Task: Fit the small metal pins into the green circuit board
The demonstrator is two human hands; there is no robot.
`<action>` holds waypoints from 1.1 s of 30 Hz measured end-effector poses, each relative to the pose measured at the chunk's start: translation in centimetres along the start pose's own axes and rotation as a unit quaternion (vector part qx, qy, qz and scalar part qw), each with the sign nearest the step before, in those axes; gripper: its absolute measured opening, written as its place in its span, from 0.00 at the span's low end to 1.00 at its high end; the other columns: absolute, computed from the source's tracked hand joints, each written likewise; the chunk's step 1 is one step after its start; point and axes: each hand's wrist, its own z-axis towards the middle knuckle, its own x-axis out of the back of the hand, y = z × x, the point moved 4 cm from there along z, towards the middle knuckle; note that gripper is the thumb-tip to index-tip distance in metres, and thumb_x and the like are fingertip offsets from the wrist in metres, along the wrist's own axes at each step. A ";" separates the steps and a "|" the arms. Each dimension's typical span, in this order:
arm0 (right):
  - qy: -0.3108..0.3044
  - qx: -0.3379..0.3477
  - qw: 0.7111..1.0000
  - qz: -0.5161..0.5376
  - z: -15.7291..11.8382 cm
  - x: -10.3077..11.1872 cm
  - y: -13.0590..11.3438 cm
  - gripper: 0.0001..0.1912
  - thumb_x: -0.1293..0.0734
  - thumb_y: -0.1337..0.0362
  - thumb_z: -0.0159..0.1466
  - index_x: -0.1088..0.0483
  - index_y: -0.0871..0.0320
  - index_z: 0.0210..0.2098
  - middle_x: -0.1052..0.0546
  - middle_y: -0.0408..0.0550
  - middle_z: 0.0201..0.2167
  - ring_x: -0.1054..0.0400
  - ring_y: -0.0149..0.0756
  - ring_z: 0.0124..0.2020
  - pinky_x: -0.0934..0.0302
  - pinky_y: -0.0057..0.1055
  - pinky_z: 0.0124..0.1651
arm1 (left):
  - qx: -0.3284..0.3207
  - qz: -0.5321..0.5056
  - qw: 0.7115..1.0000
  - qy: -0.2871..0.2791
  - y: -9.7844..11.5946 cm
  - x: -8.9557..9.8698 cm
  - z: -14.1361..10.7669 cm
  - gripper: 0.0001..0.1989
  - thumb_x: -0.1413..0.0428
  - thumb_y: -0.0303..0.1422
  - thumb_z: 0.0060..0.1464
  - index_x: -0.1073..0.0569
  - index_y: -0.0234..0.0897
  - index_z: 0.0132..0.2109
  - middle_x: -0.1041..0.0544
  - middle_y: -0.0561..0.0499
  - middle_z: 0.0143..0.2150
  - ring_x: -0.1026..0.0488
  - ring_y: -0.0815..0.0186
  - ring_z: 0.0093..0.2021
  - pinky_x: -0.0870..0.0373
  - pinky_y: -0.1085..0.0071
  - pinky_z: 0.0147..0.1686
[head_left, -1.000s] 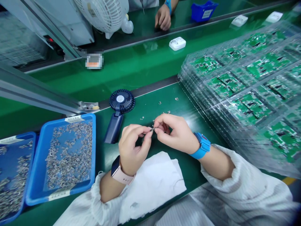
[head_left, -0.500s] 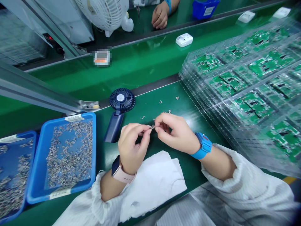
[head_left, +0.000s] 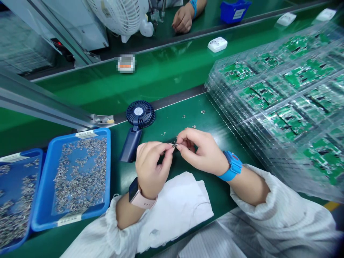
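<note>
Small bent-wire metal clips [head_left: 175, 145] are pinched between my two hands over the green bench. My left hand [head_left: 153, 163] grips them from the left, thumb against forefinger. From the other side my right hand [head_left: 201, 148] pinches the same small bunch; its other fingers are curled underneath. How many pieces are held is too small to tell. Several similar loose clips [head_left: 203, 112] lie on the bench just beyond my hands. Below my wrists a white sheet [head_left: 180, 211] lies flat. A blue tray [head_left: 108, 168] of many such metal pieces stands to the left.
A second blue tray [head_left: 40, 157] is at far left. Behind my left hand lies a dark handheld fan [head_left: 139, 114]. Stacked clear trays with circuit boards [head_left: 264, 95] fill the right. White cases [head_left: 217, 44] sit on a green belt; beyond it rests another person's hand [head_left: 183, 19].
White cases and a blurred-out item on the green belt have shifted right. My hands keep their pinch in nearly the same place; the view has moved very slightly.
</note>
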 end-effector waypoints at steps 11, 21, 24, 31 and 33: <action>-0.008 -0.025 0.999 0.029 0.0 -0.2 0.1 0.07 0.38 0.75 0.56 0.35 0.57 0.30 0.32 0.38 0.25 0.39 0.25 0.25 0.43 0.23 0.29 | -0.048 0.011 0.999 0.005 0.4 0.1 -0.2 0.09 0.40 0.22 0.52 0.27 0.40 0.39 0.21 0.52 0.33 0.25 0.65 0.34 0.34 0.64 0.41; -0.023 0.036 0.999 -0.016 0.6 0.3 0.3 0.06 0.37 0.74 0.60 0.32 0.57 0.33 0.30 0.38 0.25 0.40 0.25 0.26 0.44 0.24 0.32 | 0.078 -0.152 0.985 -0.020 -0.4 -0.4 0.4 0.06 0.41 0.22 0.54 0.26 0.38 0.37 0.26 0.53 0.33 0.30 0.70 0.33 0.33 0.72 0.33; -0.032 0.045 0.998 -0.026 0.6 0.3 0.4 0.06 0.37 0.74 0.61 0.33 0.58 0.34 0.30 0.39 0.26 0.40 0.26 0.26 0.45 0.24 0.32 | 0.093 -0.180 0.979 -0.037 -0.7 -0.6 0.5 0.05 0.42 0.23 0.55 0.27 0.38 0.37 0.26 0.53 0.33 0.30 0.70 0.33 0.33 0.73 0.34; -0.033 0.005 0.999 -0.012 0.6 0.1 0.9 0.05 0.38 0.73 0.61 0.34 0.57 0.34 0.31 0.38 0.25 0.40 0.25 0.25 0.45 0.23 0.31 | 0.107 -0.140 0.984 -0.035 -0.9 -0.6 0.4 0.04 0.44 0.25 0.57 0.27 0.37 0.39 0.27 0.52 0.35 0.30 0.69 0.35 0.33 0.71 0.37; -0.030 -0.010 0.999 -0.009 0.6 0.0 1.0 0.04 0.38 0.72 0.61 0.34 0.58 0.34 0.32 0.37 0.25 0.40 0.25 0.25 0.45 0.23 0.30 | 0.093 -0.101 0.990 -0.021 -0.6 -0.4 0.3 0.05 0.42 0.26 0.55 0.28 0.37 0.40 0.27 0.52 0.35 0.31 0.68 0.33 0.33 0.70 0.36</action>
